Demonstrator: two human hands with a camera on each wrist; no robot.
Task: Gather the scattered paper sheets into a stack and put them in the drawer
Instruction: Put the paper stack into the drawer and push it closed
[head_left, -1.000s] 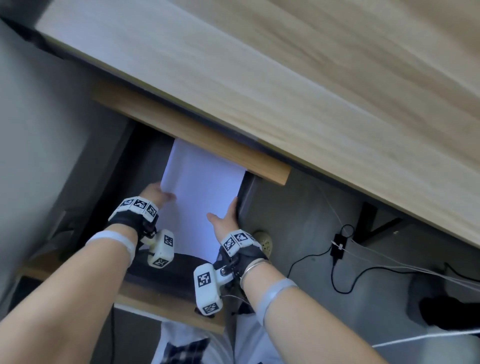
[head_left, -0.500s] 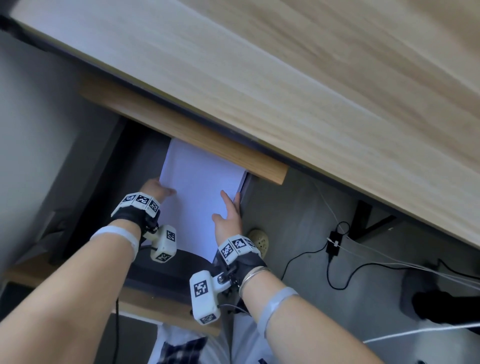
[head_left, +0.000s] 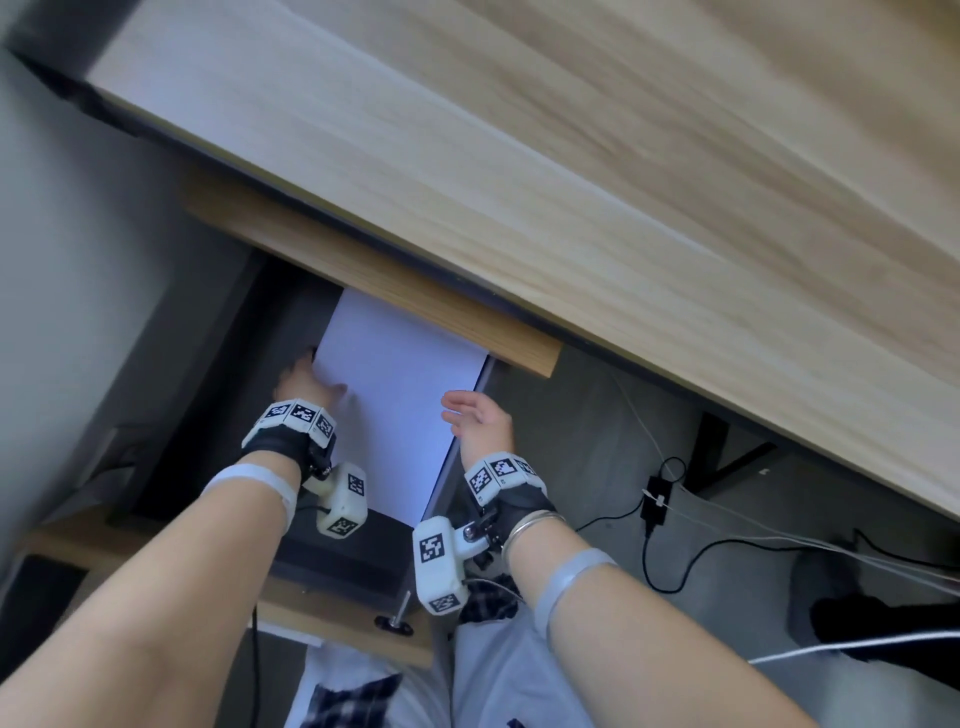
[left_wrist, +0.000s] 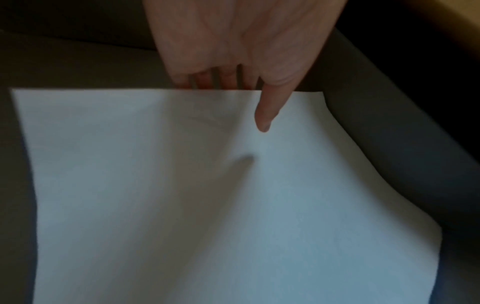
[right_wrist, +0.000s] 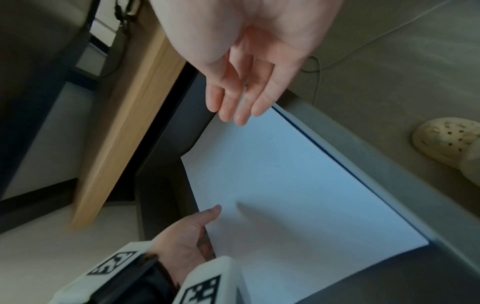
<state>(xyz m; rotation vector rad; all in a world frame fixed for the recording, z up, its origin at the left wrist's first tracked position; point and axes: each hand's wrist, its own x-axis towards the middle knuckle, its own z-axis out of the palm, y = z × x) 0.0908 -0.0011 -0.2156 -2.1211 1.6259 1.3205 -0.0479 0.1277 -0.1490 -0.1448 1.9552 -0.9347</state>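
Note:
A white paper stack (head_left: 395, 410) lies in the open dark grey drawer (head_left: 337, 551) under the wooden desk, its far end hidden beneath the desk rail. My left hand (head_left: 306, 382) holds the stack's left edge. In the left wrist view its thumb (left_wrist: 265, 102) lies on top of the paper stack (left_wrist: 182, 195) and the fingers are tucked under it. My right hand (head_left: 478, 415) hovers open by the drawer's right wall, off the paper. The right wrist view shows the right hand (right_wrist: 241, 92) with relaxed fingers above the paper stack (right_wrist: 285, 185), and the left hand (right_wrist: 192, 232) at the opposite edge.
The desk top (head_left: 571, 182) overhangs the drawer, with a wooden rail (head_left: 389, 280) just over the paper's far end. The drawer's wooden front (head_left: 332, 618) is near my legs. A black adapter with cables (head_left: 657, 501) and a cream shoe (right_wrist: 446, 142) are on the floor at right.
My right hand has let go of the paper's right edge and lifted off, fingers spread. My left hand has slid further into the drawer along the left edge.

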